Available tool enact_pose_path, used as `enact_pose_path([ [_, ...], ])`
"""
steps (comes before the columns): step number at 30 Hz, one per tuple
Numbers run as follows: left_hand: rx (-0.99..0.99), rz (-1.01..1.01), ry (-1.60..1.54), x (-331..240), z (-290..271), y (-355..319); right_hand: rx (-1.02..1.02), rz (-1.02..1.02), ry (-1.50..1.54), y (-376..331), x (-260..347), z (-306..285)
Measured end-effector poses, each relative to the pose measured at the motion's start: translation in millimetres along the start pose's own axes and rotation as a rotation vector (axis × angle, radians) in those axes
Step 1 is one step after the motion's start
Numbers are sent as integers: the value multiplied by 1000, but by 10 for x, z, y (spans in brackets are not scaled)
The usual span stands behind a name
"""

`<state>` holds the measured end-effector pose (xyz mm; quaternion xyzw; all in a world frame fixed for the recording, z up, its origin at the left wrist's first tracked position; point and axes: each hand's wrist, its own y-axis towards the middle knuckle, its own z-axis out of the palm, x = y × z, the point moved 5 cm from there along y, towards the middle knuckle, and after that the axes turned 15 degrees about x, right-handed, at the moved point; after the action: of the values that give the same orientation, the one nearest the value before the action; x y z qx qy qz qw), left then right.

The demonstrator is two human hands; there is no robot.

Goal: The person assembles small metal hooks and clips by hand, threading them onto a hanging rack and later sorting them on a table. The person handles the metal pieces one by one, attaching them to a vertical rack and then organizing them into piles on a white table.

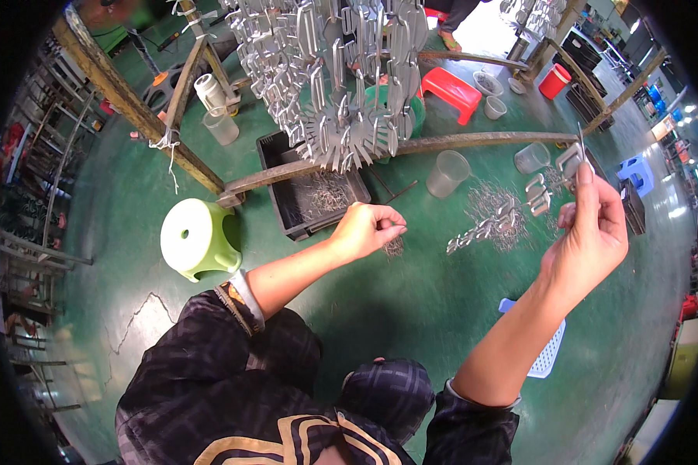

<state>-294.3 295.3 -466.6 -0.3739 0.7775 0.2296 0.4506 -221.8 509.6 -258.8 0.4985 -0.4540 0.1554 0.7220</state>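
The right hand (593,229) is raised, fingers pinched on a small flat metal piece (572,161) held above the green floor (411,310). The left hand (364,230) is closed, fingertips together on thin wire hooks over a small pile (394,246), just in front of the black tray (318,198). Loose metal pieces (492,221) lie between both hands.

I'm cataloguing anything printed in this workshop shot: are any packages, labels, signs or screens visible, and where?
None can be made out. Only unmarked containers show:
black tray, left of centre, rectangular, holding thin metal pieces.
clear cups, on the green floor, round.
red bucket, upper right, round.
left hand pinches wire pieces; right hand holds a metal clip.
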Motion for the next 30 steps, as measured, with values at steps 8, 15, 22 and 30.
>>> enact_pose_path([
  [8,59,287,26,-325,-10,-123,77,-16,86,8,217,274],
  [15,79,261,-196,-358,-53,-172,146,8,114,-56,288,571],
  [22,9,324,-185,-276,-160,-277,197,20,74,-132,303,830],
  [30,-128,305,-101,-169,-557,-488,113,-57,19,-168,346,965],
])
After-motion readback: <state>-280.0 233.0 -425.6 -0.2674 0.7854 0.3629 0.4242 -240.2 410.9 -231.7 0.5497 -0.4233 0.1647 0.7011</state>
